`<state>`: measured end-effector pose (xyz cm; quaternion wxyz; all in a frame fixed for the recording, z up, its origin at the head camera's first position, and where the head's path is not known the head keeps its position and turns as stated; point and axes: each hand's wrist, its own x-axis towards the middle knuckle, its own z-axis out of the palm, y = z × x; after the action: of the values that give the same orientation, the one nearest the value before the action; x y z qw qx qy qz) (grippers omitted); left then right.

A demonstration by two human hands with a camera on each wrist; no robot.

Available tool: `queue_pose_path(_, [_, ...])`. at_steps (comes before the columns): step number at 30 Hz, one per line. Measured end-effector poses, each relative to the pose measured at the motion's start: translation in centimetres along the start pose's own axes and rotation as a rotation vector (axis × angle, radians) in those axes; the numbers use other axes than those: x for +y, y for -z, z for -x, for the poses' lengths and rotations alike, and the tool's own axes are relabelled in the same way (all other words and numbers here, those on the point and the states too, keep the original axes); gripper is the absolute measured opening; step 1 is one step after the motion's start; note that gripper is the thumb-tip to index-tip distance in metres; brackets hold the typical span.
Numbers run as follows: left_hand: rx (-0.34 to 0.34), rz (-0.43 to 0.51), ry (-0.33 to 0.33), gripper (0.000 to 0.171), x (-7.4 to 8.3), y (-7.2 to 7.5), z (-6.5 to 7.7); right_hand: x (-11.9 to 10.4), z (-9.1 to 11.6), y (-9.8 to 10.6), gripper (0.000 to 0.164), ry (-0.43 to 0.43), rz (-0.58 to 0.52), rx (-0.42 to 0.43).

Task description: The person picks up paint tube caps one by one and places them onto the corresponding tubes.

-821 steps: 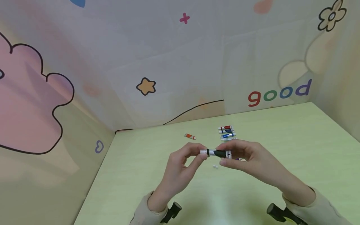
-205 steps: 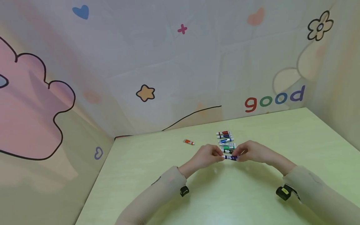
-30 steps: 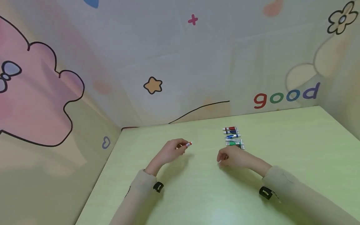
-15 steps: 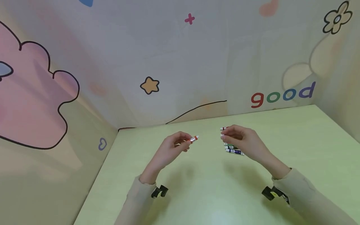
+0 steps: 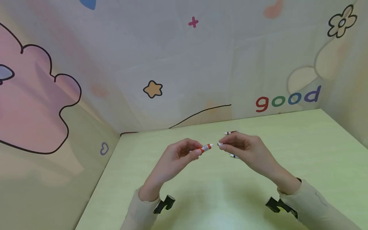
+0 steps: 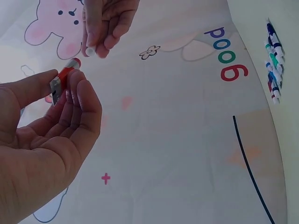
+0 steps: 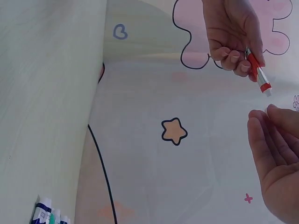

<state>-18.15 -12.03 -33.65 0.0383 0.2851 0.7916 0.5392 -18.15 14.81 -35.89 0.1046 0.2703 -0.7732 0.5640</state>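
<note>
Between thumb and fingers, my left hand (image 5: 172, 163) pinches a small orange and white paint tube (image 5: 205, 148). The tube's narrow white nozzle points right and slightly up. My right hand (image 5: 251, 150) pinches a tiny white cap (image 5: 220, 144) at its fingertips. A small gap separates cap and nozzle, both held above the table. In the left wrist view the cap (image 6: 90, 51) faces the tube (image 6: 67, 77). In the right wrist view the fingers mostly hide the cap, while the orange tube (image 7: 257, 70) shows clearly.
Several paint tubes lie in a row on the pale green table (image 5: 184, 198). My right hand hides most of them in the head view; a red tube (image 5: 230, 133) shows behind it. The left wrist view shows the row (image 6: 275, 60) better. A printed cloth wall (image 5: 184, 64) stands behind.
Earlier the hands held a black tube, then a purple one, now in the row. The orange tube has left the table in my left hand. My right hand has lifted the cap towards it.
</note>
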Motion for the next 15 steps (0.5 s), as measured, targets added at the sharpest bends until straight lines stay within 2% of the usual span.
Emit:
queue_pose_path(8, [0.042, -0.013, -0.073, 0.015, 0.2, -0.2, 0.4, -1.4, 0.8, -0.2, 0.017, -0.015, -0.05, 0.027])
queue_pose_path(15, [0.04, -0.003, -0.092, 0.015, 0.8, -0.4, 0.4, -1.0, 0.6, -0.6, 0.022, 0.083, -0.034, 0.063])
